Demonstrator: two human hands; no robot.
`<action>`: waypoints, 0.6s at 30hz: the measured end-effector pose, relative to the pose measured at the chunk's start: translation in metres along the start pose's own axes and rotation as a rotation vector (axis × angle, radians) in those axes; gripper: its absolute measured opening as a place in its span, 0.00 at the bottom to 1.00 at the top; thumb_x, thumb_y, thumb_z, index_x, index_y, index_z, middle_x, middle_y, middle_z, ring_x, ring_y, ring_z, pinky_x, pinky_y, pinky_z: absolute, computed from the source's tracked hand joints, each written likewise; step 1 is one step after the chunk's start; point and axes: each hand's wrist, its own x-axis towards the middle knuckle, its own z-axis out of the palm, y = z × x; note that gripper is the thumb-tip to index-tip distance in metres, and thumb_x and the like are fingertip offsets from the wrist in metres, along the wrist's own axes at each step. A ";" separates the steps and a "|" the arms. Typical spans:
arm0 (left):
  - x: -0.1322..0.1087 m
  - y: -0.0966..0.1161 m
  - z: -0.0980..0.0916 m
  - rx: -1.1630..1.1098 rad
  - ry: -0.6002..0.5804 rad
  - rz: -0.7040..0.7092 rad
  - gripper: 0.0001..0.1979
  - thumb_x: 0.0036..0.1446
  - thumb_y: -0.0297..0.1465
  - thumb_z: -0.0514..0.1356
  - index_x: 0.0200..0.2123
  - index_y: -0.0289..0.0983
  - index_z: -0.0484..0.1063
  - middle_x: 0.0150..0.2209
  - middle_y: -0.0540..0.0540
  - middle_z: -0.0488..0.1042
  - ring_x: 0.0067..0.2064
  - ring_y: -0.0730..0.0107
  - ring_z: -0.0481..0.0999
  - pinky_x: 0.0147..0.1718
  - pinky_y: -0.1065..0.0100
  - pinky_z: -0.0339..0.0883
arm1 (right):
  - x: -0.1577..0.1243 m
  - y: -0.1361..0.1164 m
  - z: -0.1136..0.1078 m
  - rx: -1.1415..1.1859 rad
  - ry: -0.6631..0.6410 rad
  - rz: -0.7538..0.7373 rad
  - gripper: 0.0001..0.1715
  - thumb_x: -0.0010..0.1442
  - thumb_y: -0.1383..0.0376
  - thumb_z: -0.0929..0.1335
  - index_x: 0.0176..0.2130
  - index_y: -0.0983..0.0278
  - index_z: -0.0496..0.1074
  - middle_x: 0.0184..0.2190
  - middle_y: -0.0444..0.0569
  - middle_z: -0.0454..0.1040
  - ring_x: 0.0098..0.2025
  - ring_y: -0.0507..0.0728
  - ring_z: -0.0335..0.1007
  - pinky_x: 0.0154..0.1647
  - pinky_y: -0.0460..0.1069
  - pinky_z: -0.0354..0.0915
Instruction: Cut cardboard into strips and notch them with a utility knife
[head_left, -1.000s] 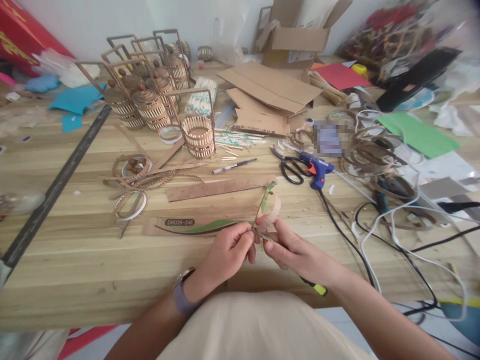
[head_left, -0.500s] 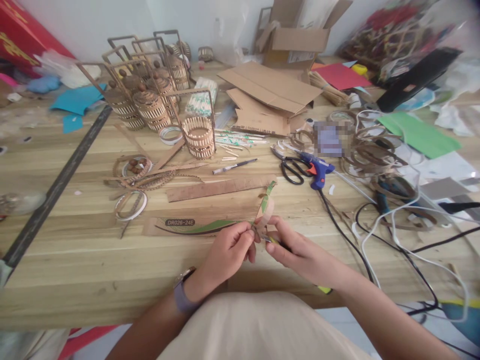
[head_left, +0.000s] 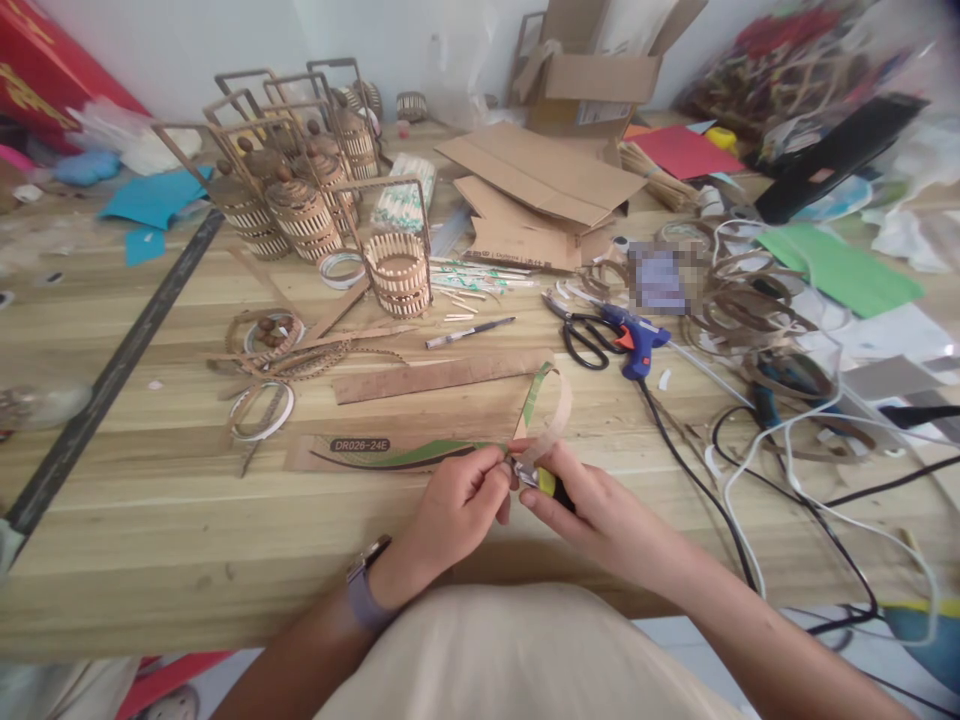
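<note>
Over at the left, a white-edged tape ring [head_left: 286, 412] is lying flat on the tabletop [head_left: 315, 540], and behind it a cluster of lidded stick baskets [head_left: 304, 215] is standing with square handles raised. Next comes an open stick basket [head_left: 399, 290], and nearer me a printed cardboard piece [head_left: 409, 453] is lying flat, its right end just above my hands.

My left hand [head_left: 465, 505] is pinching one end of a green-printed strip [head_left: 532, 403] between thumb and forefinger. The strip is standing up in a loop above my hands – curling over and back down to my right forefinger. My right hand [head_left: 577, 500] is gripping a yellow-and-black hand tool [head_left: 547, 483], its metal tip close against the pinched end; whether it is touching, I cannot tell.

I judge that I am working that end with the tip, and that the next move calls for a steady left pinch and small, controlled pressure – fingertips clear of the metal.

Further right, black-handled scissors [head_left: 587, 347] are lying beside a blue glue gun [head_left: 637, 345].
</note>
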 end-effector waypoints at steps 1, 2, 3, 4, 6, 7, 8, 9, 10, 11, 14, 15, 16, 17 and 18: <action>0.000 0.000 0.000 -0.001 0.000 0.003 0.15 0.64 0.30 0.49 0.22 0.40 0.60 0.20 0.54 0.68 0.24 0.74 0.66 0.28 0.72 0.59 | 0.000 0.000 0.001 0.014 0.014 -0.005 0.16 0.69 0.61 0.60 0.55 0.60 0.59 0.44 0.51 0.78 0.44 0.57 0.77 0.44 0.50 0.70; 0.000 0.000 0.000 0.001 0.002 0.009 0.15 0.63 0.30 0.49 0.23 0.39 0.60 0.20 0.54 0.68 0.24 0.74 0.66 0.28 0.72 0.58 | 0.000 0.001 0.002 0.035 0.024 -0.007 0.13 0.69 0.60 0.60 0.53 0.60 0.61 0.42 0.50 0.78 0.43 0.56 0.76 0.43 0.50 0.70; 0.000 0.000 0.000 0.001 0.005 0.015 0.15 0.63 0.30 0.49 0.23 0.39 0.60 0.20 0.54 0.68 0.24 0.74 0.66 0.28 0.72 0.58 | 0.000 0.002 0.003 0.063 0.034 -0.007 0.12 0.69 0.60 0.60 0.51 0.59 0.62 0.41 0.50 0.77 0.42 0.56 0.76 0.43 0.50 0.69; 0.000 -0.001 0.000 0.000 0.009 0.023 0.15 0.63 0.30 0.49 0.23 0.39 0.60 0.20 0.54 0.68 0.24 0.74 0.66 0.28 0.72 0.58 | 0.000 0.002 0.004 0.099 0.046 -0.009 0.10 0.70 0.59 0.60 0.49 0.59 0.62 0.41 0.50 0.77 0.43 0.55 0.75 0.44 0.50 0.68; 0.000 -0.001 0.001 -0.010 0.011 0.034 0.14 0.63 0.29 0.48 0.24 0.39 0.61 0.20 0.54 0.68 0.24 0.74 0.66 0.28 0.72 0.58 | 0.001 0.004 0.005 0.198 0.057 -0.002 0.10 0.70 0.56 0.61 0.46 0.59 0.63 0.41 0.50 0.75 0.43 0.55 0.73 0.45 0.49 0.67; 0.000 -0.001 0.001 -0.019 0.010 0.036 0.14 0.64 0.29 0.48 0.24 0.39 0.61 0.20 0.54 0.68 0.24 0.74 0.66 0.28 0.72 0.59 | 0.001 0.004 0.005 0.264 0.052 0.015 0.12 0.70 0.54 0.61 0.45 0.59 0.64 0.38 0.48 0.74 0.40 0.54 0.71 0.42 0.49 0.66; 0.000 -0.001 0.001 -0.028 0.007 0.036 0.14 0.64 0.30 0.48 0.24 0.39 0.61 0.20 0.54 0.68 0.24 0.74 0.66 0.28 0.72 0.59 | 0.002 0.004 0.006 0.341 0.040 0.041 0.14 0.70 0.52 0.60 0.44 0.59 0.64 0.34 0.46 0.72 0.35 0.52 0.69 0.37 0.48 0.65; 0.000 -0.001 0.001 -0.034 0.004 0.034 0.14 0.64 0.30 0.48 0.25 0.39 0.61 0.20 0.54 0.69 0.25 0.74 0.66 0.28 0.72 0.59 | 0.002 0.004 0.006 0.422 0.019 0.075 0.16 0.70 0.50 0.60 0.44 0.59 0.63 0.29 0.42 0.69 0.30 0.51 0.64 0.31 0.46 0.63; 0.000 -0.001 0.001 -0.041 0.003 0.031 0.14 0.65 0.31 0.48 0.25 0.39 0.61 0.21 0.54 0.69 0.25 0.74 0.66 0.28 0.72 0.59 | 0.003 0.004 0.006 0.500 -0.001 0.111 0.18 0.70 0.48 0.59 0.44 0.59 0.63 0.25 0.39 0.63 0.25 0.49 0.58 0.26 0.45 0.58; 0.001 -0.001 0.001 -0.048 0.002 0.027 0.14 0.65 0.31 0.48 0.25 0.39 0.62 0.21 0.54 0.69 0.25 0.74 0.66 0.28 0.72 0.59 | 0.003 0.004 0.006 0.567 -0.018 0.142 0.19 0.69 0.47 0.60 0.44 0.59 0.63 0.23 0.37 0.59 0.22 0.48 0.52 0.23 0.45 0.54; 0.001 0.000 0.001 -0.056 0.006 0.017 0.14 0.67 0.35 0.48 0.29 0.39 0.64 0.22 0.54 0.70 0.25 0.73 0.66 0.28 0.72 0.60 | 0.004 0.005 0.007 0.673 -0.050 0.178 0.22 0.67 0.44 0.61 0.44 0.59 0.61 0.22 0.35 0.55 0.21 0.48 0.47 0.22 0.45 0.50; 0.001 0.000 0.000 -0.045 0.008 0.016 0.15 0.68 0.37 0.48 0.29 0.39 0.64 0.22 0.53 0.70 0.25 0.73 0.66 0.28 0.72 0.59 | 0.004 0.006 0.007 0.687 -0.060 0.180 0.23 0.66 0.43 0.61 0.44 0.59 0.61 0.23 0.35 0.55 0.21 0.48 0.47 0.22 0.45 0.49; 0.001 0.001 0.000 -0.028 0.011 0.014 0.16 0.68 0.38 0.49 0.29 0.39 0.64 0.22 0.53 0.70 0.25 0.73 0.66 0.29 0.72 0.59 | 0.003 0.007 0.007 0.697 -0.069 0.185 0.24 0.66 0.43 0.61 0.45 0.59 0.61 0.23 0.35 0.55 0.21 0.48 0.47 0.21 0.45 0.49; 0.000 0.002 0.000 -0.010 0.014 0.012 0.17 0.68 0.38 0.49 0.28 0.39 0.64 0.22 0.53 0.71 0.25 0.73 0.67 0.29 0.72 0.59 | 0.003 0.008 0.007 0.696 -0.073 0.190 0.25 0.66 0.42 0.61 0.47 0.59 0.61 0.22 0.35 0.55 0.21 0.48 0.47 0.21 0.45 0.49; 0.000 0.002 0.000 0.001 0.020 0.011 0.17 0.69 0.38 0.48 0.28 0.39 0.64 0.22 0.53 0.71 0.25 0.73 0.67 0.29 0.72 0.59 | 0.003 0.009 0.006 0.676 -0.071 0.196 0.26 0.66 0.42 0.60 0.49 0.59 0.60 0.22 0.35 0.56 0.21 0.48 0.48 0.21 0.45 0.50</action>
